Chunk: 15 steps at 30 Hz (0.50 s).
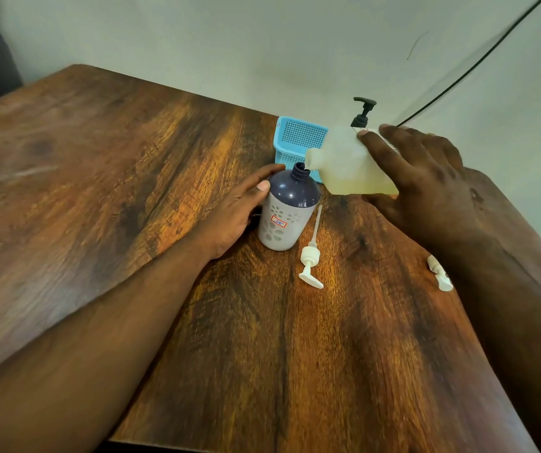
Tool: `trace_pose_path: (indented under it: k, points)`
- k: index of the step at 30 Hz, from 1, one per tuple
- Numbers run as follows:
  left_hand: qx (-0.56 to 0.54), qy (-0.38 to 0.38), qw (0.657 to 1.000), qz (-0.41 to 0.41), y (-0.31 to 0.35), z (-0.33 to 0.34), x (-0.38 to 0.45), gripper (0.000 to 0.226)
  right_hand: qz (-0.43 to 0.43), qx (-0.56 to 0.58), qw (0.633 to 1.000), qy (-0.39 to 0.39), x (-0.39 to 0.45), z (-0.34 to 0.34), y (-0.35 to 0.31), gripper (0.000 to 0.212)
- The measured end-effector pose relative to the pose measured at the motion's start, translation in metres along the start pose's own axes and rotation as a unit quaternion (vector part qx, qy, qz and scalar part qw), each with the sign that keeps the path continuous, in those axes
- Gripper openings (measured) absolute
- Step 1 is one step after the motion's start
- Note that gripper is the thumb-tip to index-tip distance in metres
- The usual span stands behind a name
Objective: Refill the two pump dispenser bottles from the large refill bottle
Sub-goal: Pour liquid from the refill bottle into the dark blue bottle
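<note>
Refill bottle (347, 161): tipped over, mouth at the dispenser's neck; part full, likely sloshy and light; soft walls, best held round the body.
Right grip (422, 178): wrapped round refill bottle.
Dispenser (287, 210): upright on bench (99, 165), open, tippy.
Left grip (239, 214): curled round dispenser, steadying.
</note>
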<state>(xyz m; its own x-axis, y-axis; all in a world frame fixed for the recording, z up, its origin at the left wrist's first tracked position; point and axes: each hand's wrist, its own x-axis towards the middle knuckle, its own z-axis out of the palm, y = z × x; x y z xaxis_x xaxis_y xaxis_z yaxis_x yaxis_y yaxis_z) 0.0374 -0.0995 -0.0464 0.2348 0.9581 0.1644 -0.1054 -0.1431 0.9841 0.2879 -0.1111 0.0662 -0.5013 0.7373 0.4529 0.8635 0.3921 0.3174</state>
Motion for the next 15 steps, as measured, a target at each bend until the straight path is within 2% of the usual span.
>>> trace_pose_path:
  k: [15]
  points:
    - [0.001, 0.001, 1.000, -0.008, 0.0047, 0.0013, -0.0033, 0.035, -0.007, 0.001, 1.000, 0.003, 0.0010, 0.0024, 0.0020, 0.086]
